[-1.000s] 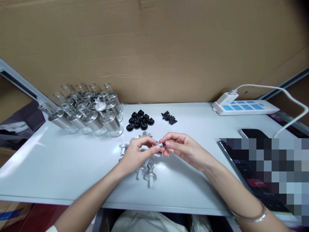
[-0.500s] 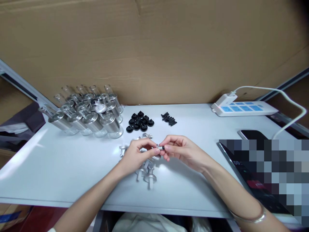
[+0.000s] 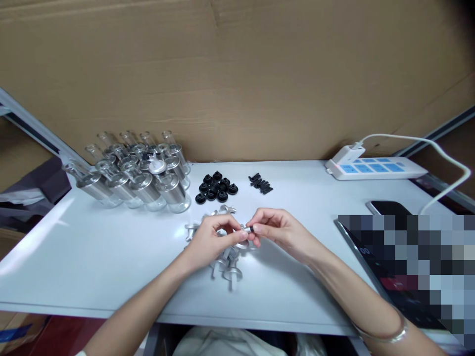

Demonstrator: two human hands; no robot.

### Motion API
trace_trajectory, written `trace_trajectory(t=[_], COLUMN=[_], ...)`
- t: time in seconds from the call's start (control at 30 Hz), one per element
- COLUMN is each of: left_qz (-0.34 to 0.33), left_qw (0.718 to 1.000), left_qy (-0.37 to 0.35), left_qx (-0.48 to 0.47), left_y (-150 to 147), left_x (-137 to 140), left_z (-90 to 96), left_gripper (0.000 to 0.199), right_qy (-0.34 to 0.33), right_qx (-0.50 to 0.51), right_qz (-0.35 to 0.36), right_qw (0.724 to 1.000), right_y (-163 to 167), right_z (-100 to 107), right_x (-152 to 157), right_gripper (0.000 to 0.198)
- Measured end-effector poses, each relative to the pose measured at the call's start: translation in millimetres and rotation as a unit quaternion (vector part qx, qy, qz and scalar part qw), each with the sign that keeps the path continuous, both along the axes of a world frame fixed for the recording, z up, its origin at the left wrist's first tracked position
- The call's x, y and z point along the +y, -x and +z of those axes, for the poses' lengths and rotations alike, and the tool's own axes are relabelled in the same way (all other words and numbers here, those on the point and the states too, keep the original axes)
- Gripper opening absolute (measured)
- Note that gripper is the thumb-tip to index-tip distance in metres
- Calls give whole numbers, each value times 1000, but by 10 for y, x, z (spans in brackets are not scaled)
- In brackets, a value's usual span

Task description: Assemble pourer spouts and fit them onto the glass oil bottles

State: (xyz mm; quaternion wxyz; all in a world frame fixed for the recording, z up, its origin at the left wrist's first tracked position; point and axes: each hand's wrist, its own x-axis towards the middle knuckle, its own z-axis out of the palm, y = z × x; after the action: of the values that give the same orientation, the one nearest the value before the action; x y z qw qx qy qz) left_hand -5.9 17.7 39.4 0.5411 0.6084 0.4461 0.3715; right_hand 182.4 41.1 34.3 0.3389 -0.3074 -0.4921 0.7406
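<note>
Between my two hands, over the middle of the table, is a silver metal pourer spout (image 3: 247,229). My left hand (image 3: 211,239) pinches it between thumb and fingers. At the spout's right end my right hand (image 3: 282,232) pinches a small black plastic piece (image 3: 252,229). The piece touches the spout's tip; fingers hide how far in it sits. More metal pourer spouts (image 3: 232,275) lie loose beneath and around my left hand, partly covered by it. Beyond the hands are a cluster of round black stoppers (image 3: 213,188) and a small pile of thin black pieces (image 3: 261,183).
Several glass bottles with steel sleeves (image 3: 143,184) stand in rows at the back left, one with a white-looking spout (image 3: 157,164). A power strip (image 3: 374,168) with a plugged-in charger, a phone (image 3: 389,206) and a partly blurred tablet (image 3: 356,247) lie right. Cardboard (image 3: 237,84) walls the back.
Both hands hold nearly the same place, still pinching the spout and the black piece. The whole view has shifted very slightly; the loose parts lie as before.
</note>
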Motion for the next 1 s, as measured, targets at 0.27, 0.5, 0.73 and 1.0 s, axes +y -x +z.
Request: trace_trajectory(t=[0.27, 0.5, 0.73, 1.0], left_qz=[18, 10, 9, -1], left_qw=[1000, 998, 996, 996], left_qy=[-16, -39, -83, -87], left_qx=[5, 40, 21, 2], left_y=[-30, -23, -8, -30], left_x=[-1, -7, 7, 9], left_z=[-9, -83, -124, -121], left_gripper=[15, 16, 17, 17], right_qy=[-109, -152, -179, -180], right_qx=[-73, -159, -171, -153], right_qz=[-62, -65, -65, -77], right_qw=[989, 973, 967, 969], right_y=[24, 30, 30, 44], right_z=[74, 74, 89, 78], right_x=[-43, -65, -79, -76], right_gripper=[23, 25, 26, 23])
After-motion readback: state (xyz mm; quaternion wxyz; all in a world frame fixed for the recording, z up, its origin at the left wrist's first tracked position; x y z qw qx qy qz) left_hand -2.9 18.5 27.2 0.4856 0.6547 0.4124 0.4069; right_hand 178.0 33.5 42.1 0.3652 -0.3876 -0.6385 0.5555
